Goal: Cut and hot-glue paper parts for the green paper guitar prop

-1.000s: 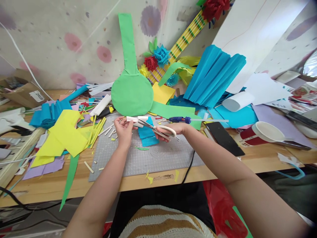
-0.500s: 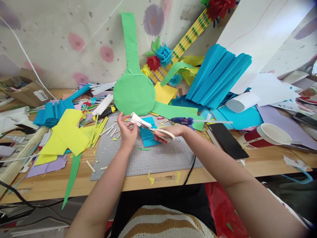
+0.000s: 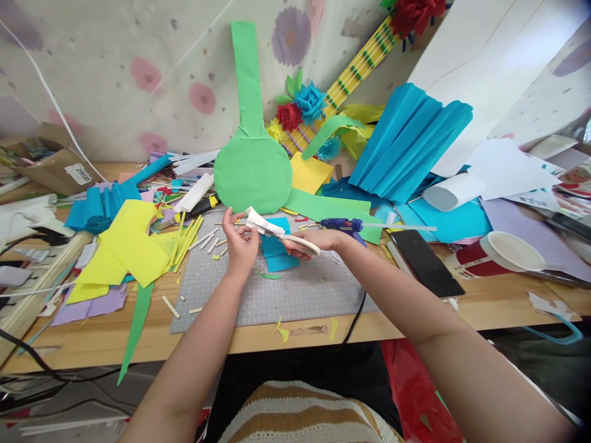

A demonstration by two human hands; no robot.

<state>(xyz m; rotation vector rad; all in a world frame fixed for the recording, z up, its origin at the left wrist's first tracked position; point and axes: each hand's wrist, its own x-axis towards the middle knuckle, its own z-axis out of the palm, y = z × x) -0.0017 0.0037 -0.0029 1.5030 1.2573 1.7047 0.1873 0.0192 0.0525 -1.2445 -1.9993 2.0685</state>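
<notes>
My left hand (image 3: 241, 245) is closed on a folded piece of white paper (image 3: 257, 220), pinched between thumb and fingers. My right hand (image 3: 318, 241) grips white-handled scissors (image 3: 305, 245), whose blades reach left to the white paper's edge. Both hands are over a grey cutting mat (image 3: 318, 295), and beneath the scissors lies a piece of blue crepe paper (image 3: 279, 261). Just beyond the hands a green paper banjo-like shape (image 3: 253, 175) leans upright, with a round body and long neck. A blue glue gun (image 3: 341, 225) lies right of my right hand.
Yellow paper (image 3: 133, 240) and small white strips lie at left. Pleated blue crepe paper (image 3: 406, 144) stands at back right, beside a yellow paper guitar (image 3: 360, 64) with paper flowers. A black phone (image 3: 425, 261) and a paper cup (image 3: 501, 252) sit at right.
The scissor handles have come closer together at the white paper. My left hand keeps its hold, and the whole view has shifted slightly.
</notes>
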